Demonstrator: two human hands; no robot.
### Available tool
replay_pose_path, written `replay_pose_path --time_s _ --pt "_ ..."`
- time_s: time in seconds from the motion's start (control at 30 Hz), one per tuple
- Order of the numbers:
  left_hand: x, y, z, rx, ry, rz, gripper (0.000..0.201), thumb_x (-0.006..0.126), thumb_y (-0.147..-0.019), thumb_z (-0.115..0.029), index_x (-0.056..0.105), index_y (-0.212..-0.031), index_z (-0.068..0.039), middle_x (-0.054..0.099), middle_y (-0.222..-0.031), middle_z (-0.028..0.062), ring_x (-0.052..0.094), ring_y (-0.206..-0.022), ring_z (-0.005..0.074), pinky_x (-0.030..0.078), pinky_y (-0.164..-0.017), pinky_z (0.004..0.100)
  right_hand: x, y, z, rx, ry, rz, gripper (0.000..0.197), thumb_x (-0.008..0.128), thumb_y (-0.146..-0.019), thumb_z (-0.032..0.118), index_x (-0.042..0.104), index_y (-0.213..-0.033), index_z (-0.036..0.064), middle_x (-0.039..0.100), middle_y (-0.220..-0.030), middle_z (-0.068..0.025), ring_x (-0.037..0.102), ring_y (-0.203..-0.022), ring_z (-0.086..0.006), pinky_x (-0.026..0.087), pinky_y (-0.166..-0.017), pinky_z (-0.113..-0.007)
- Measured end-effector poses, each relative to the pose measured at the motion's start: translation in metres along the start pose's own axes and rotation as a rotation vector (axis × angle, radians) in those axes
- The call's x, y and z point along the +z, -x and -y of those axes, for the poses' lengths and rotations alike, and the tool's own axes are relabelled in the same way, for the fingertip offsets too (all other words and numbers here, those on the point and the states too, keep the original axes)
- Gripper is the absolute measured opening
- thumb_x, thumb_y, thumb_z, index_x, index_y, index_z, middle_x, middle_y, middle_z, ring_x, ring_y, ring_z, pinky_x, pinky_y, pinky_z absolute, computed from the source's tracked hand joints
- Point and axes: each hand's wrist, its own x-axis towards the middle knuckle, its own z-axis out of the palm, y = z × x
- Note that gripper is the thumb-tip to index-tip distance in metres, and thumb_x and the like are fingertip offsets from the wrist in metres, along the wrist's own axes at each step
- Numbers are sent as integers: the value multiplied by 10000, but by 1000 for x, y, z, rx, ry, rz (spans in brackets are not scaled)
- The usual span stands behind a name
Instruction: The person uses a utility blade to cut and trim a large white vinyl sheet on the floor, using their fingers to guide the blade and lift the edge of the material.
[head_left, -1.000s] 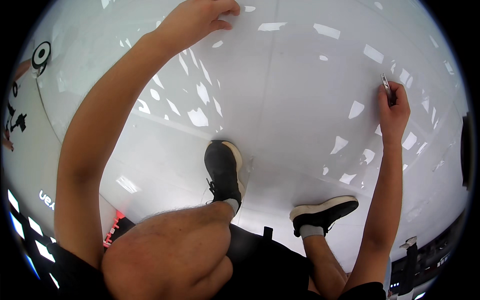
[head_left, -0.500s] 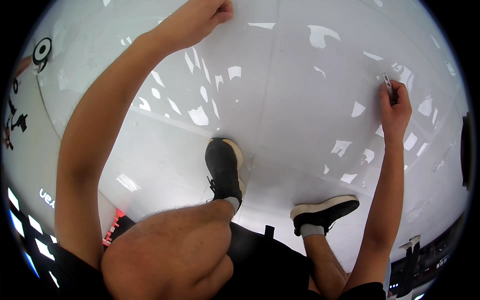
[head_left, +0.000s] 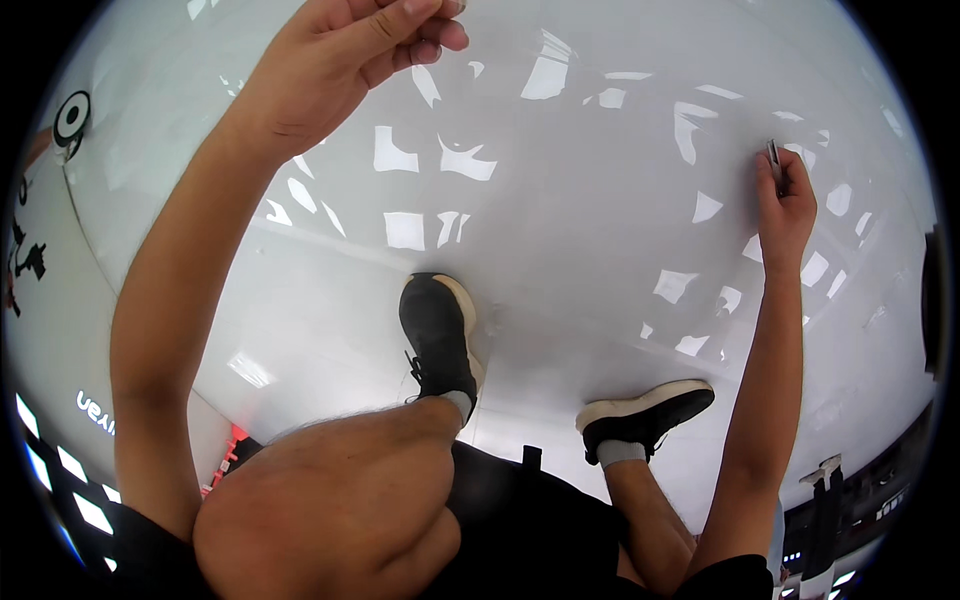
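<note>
metal tool (head_left: 774, 160), small and slim, is at the right of the frame, grasped in the right hand (head_left: 788, 205), its long axis pointing up the picture and leaning slightly left, over the glossy sheet (head_left: 590, 230). the left hand (head_left: 335, 70), well apart at upper left, has curled fingers; whether its grip pinches anything, i cannot tell.

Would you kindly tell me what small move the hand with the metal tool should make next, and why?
I would perhaps bring the right hand a little toward the left hand: it grips the small metal tool well out to one side, while the left hand curls near the picture's top, with glossy white surface between them.
</note>
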Motion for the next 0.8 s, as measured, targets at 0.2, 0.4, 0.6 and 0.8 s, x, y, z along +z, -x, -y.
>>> replay_pose_path --time_s 0.2,0.4,0.6,0.8 --pt "14 -1 -55 174 -186 138 132 622 -1056 -161 653 -1111 -45 674 -1099 57 653 -1089 202 515 -920 343 -7 -7 12 162 -449 9 179 680 -1024 140 743 -1159 41 513 -792 97 374 -684 -26 315 -613 -217" --pt "44 -23 -99 350 -446 271 143 643 -1033 -166 665 -1098 -40 679 -1088 80 656 -1079 237 521 -919 368 55 22 118 -53 -570 222 361 773 -939 87 729 -1296 105 552 -782 55 458 -684 -46 383 -609 -223" --pt "27 -29 -89 203 -466 231 155 664 -1010 -170 678 -1085 -36 684 -1077 103 658 -1070 273 527 -917 392 88 17 127 108 -383 214 267 749 -939 130 769 -1205 115 631 -805 24 494 -668 -70 434 -617 -254" --pt "10 -37 -65 142 -567 21 167 684 -987 -175 690 -1072 -31 689 -1066 126 660 -1061 308 533 -916 417 79 13 106 82 -397 138 262 722 -968 182 758 -1212 93 638 -784 39 487 -673 -55 414 -621 -245"
